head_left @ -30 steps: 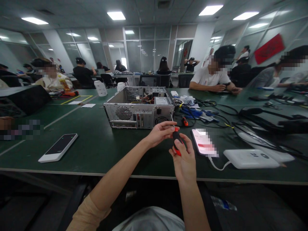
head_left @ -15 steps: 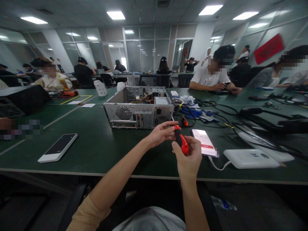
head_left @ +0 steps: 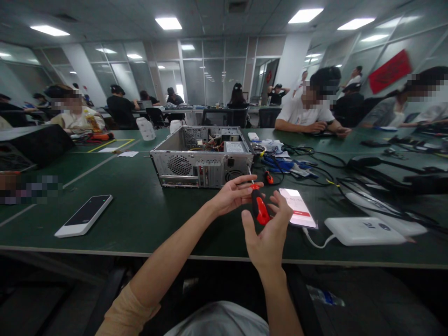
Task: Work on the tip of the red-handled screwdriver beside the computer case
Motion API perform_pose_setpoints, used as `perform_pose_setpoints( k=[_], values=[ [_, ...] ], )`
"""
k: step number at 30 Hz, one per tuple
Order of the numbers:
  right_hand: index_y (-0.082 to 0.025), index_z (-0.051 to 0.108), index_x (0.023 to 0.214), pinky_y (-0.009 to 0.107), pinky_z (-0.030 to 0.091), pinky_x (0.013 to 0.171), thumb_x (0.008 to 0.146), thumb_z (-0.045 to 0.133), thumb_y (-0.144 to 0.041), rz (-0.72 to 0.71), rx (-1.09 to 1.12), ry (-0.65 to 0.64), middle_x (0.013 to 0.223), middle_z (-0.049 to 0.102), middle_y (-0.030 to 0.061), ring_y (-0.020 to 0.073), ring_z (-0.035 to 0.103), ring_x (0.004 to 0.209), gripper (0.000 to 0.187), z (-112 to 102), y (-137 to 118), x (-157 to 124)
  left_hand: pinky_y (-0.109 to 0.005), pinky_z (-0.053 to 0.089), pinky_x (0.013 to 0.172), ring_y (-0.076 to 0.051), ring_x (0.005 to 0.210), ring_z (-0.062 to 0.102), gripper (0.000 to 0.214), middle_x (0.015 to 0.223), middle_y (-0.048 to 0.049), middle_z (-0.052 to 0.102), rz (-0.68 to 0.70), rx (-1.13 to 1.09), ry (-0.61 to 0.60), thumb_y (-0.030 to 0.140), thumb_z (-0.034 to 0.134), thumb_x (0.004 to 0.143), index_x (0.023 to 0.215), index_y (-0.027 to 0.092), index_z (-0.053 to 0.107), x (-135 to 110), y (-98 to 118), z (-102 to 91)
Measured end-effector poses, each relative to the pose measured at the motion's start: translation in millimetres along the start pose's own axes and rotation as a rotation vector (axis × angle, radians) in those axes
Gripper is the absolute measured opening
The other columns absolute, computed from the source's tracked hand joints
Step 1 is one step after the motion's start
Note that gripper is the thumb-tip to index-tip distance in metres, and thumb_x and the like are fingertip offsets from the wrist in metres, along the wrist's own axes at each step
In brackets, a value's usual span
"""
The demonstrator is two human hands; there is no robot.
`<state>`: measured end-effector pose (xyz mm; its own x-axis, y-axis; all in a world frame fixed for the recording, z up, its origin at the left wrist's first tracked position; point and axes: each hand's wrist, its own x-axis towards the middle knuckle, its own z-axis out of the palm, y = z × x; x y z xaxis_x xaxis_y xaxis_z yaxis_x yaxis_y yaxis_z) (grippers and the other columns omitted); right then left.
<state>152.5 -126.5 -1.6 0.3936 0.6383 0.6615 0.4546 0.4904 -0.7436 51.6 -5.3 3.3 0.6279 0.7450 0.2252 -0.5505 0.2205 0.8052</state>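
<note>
A red and black screwdriver [head_left: 260, 208] points away from me, its shaft reaching the right edge of the rear panel of an open computer case [head_left: 191, 164]. My left hand [head_left: 234, 194] steadies it with the fingers at the shaft and the front of the handle. Behind the handle, my right hand [head_left: 269, 228] is open, thumb and fingers spread apart around the grip. The case lies on its side, wires and a power supply [head_left: 234, 147] showing inside. Whether the tip sits in a screw is too small to tell.
Right of my hands lie a lit phone [head_left: 297, 208] and a white power bank [head_left: 364, 231], joined by a cable. Blue gloves [head_left: 290, 165], a second screwdriver [head_left: 268, 177] and black cables lie behind. A white handheld device [head_left: 84, 215] rests at left. People sit across the table.
My right hand has loosened from the handle and its fingers have spread. The screwdriver's handle has swung slightly left and turned. My left hand stays nearly in place.
</note>
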Motion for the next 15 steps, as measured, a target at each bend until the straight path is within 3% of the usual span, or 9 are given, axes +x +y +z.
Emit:
perform_pose_setpoints(
  k=[3, 6, 11, 15],
  values=[
    [-0.031, 0.046, 0.136, 0.036, 0.047, 0.075, 0.09, 0.059, -0.032, 0.215, 0.067, -0.039, 0.101, 0.063, 0.0042, 0.0199, 0.059, 0.077, 0.048, -4.5, -4.1, -0.2, -0.035, 0.052, 0.09, -0.023, 0.101, 0.071, 0.042, 0.128, -0.0119, 0.067, -0.004, -0.015, -0.011, 0.013, 0.075, 0.076, 0.117, 0.02, 0.067, 0.1, -0.2, 0.9],
    [-0.032, 0.046, 0.131, 0.031, 0.044, 0.064, 0.095, 0.051, -0.037, 0.277, -0.004, -0.125, 0.08, 0.063, -0.0012, 0.0177, 0.057, 0.062, 0.037, -5.8, -5.8, 2.0, -0.033, 0.053, 0.088, -0.022, 0.101, 0.071, 0.035, 0.127, -0.012, 0.067, -0.018, -0.018, -0.002, 0.014, 0.073, 0.079, 0.113, 0.018, 0.069, -0.3, 1.8, 2.2],
    [-0.027, 0.05, 0.118, 0.035, 0.048, 0.077, 0.08, 0.072, -0.034, 0.139, -0.141, -0.006, 0.094, 0.063, 0.0019, 0.0206, 0.06, 0.083, 0.044, -2.2, -3.1, 4.9, -0.034, 0.054, 0.085, -0.02, 0.092, 0.072, 0.029, 0.121, -0.0122, 0.069, -0.067, 0.006, -0.008, 0.023, 0.071, 0.084, 0.112, 0.019, 0.07, -0.6, 3.8, 1.2],
    [-0.025, 0.059, 0.105, 0.039, 0.049, 0.087, 0.079, 0.066, -0.017, -0.083, -0.181, 0.006, 0.104, 0.058, 0.0061, 0.0225, 0.057, 0.098, 0.029, -2.2, -0.1, 8.5, -0.029, 0.053, 0.078, -0.015, 0.08, 0.071, 0.031, 0.108, -0.0092, 0.073, -0.046, 0.038, 0.046, 0.025, 0.073, 0.082, 0.112, 0.018, 0.069, -0.3, 2.6, 1.7]
  ],
)
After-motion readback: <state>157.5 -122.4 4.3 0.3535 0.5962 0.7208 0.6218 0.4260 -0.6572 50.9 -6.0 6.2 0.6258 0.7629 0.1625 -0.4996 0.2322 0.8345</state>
